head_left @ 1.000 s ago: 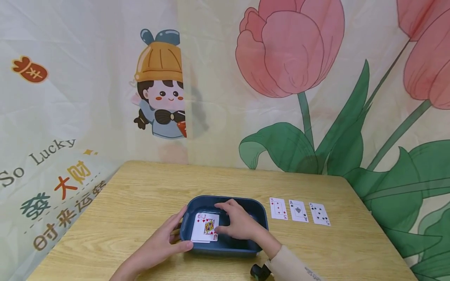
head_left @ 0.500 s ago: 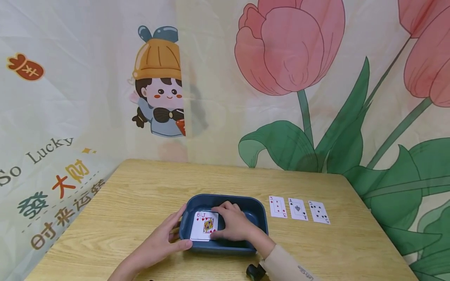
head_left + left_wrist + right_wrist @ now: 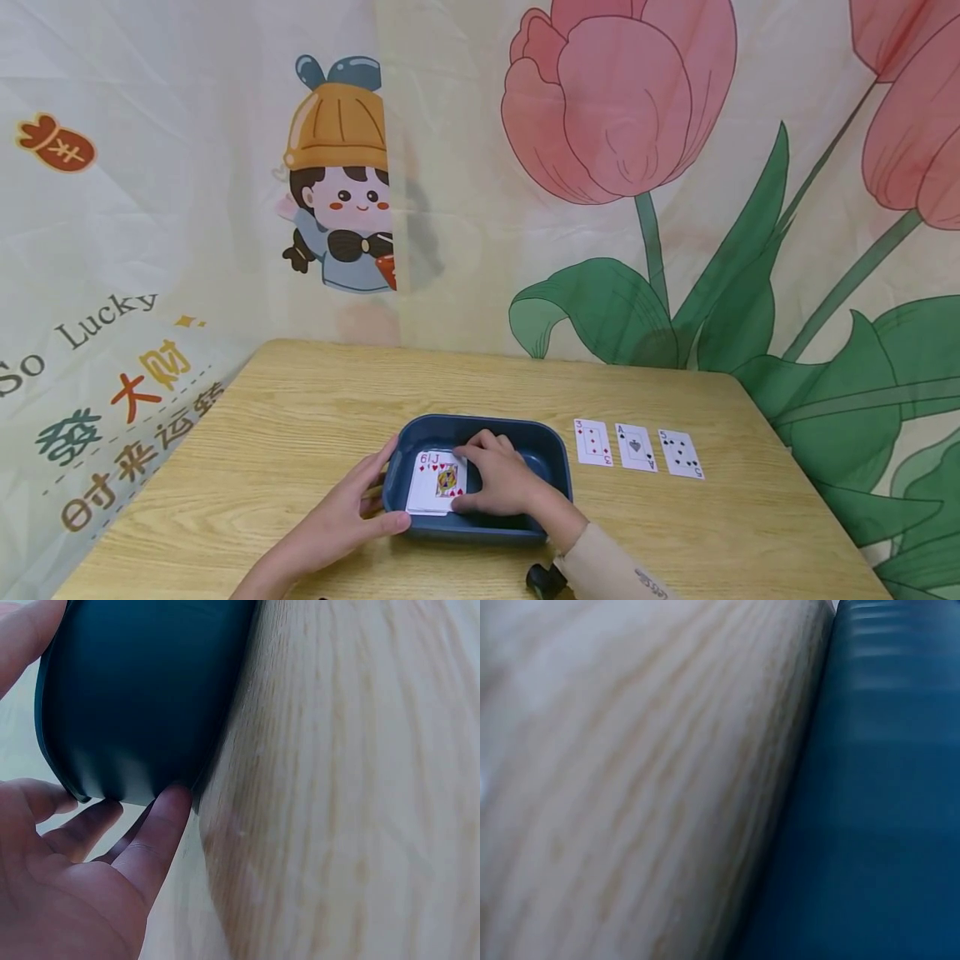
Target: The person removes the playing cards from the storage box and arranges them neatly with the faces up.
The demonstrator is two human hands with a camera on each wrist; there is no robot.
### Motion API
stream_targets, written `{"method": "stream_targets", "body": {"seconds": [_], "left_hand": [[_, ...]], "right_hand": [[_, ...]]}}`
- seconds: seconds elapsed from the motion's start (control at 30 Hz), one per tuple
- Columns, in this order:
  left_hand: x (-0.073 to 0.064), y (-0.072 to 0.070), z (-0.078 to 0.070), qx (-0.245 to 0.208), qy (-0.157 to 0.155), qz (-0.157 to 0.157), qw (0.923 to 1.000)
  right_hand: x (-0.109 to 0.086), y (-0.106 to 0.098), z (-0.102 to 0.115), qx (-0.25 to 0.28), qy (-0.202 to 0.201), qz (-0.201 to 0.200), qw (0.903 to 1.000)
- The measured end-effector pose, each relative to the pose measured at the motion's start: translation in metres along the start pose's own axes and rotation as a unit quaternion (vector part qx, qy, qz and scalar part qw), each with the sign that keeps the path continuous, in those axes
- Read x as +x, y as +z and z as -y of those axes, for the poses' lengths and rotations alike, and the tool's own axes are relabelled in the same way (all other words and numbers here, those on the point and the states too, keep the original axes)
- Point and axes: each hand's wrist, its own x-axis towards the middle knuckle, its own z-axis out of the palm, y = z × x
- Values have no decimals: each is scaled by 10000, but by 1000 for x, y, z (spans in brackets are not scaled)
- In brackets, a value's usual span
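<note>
A dark blue rectangular tub (image 3: 517, 533) stands on the wooden table. My left hand (image 3: 341, 508) holds its left end, thumb on the near corner and fingers along the outer wall. In the left wrist view, the fingertips (image 3: 169, 814) touch the tub's wall. Face up in the tub's left part lies a small overlapping pile of playing cards, a six of diamonds (image 3: 422, 496) showing under a jack of hearts (image 3: 447, 482). My right hand (image 3: 498, 479) reaches inside and pinches the jack's right side between thumb and fingers, at its far and near edges.
Three playing cards lie face up in a row right of the tub: a three of diamonds (image 3: 592, 442), an ace of spades (image 3: 636, 447) and a five of spades (image 3: 681, 454). A printed cloth (image 3: 457, 208) hangs behind the table (image 3: 315, 383).
My right hand has moved slightly left and down onto the jack, its thumb and fingers closing at the card's edges. The left hand keeps its place on the tub.
</note>
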Motion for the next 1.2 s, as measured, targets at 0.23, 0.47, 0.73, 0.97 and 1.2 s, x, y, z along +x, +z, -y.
{"method": "stream_targets", "body": {"seconds": [0.23,0.47,0.73,0.97,1.2], "left_hand": [[2,1,2,-11,-4,-21,10000],[1,1,2,-27,7,-43,10000],[-1,3,3,-91,132,-82,9998],[-3,2,1,-109,284,-69,9995],[-3,2,0,-141,414,-85,9990]], "right_hand": [[-2,-3,-5,-10,-76,39,10000],[-2,-2,-5,-13,-84,24,10000],[-6,-10,-6,80,-103,83,9999],[-12,-27,-11,211,-304,93,9993],[-23,-52,-18,177,-467,-13,9988]]}}
